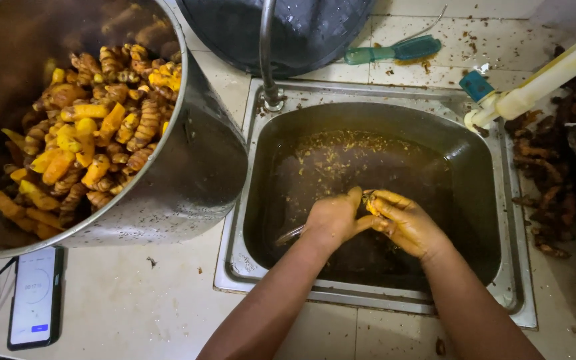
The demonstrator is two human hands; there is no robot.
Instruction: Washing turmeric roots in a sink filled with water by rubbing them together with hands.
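A small yellow-orange turmeric root (370, 206) sits pinched between both hands over the murky brown water in the square steel sink (494, 200). The left hand (331, 219) curls shut around a thin metal blade (290, 235); the right hand (404, 223) clamps its fingers on the root. It looks like the scraping step, skin coming off. Next call, I'd judge: turn the root, keep the edge shallow. Peeled yellow roots (88, 140) fill the big steel pot (201, 167) on the bench (154, 300).
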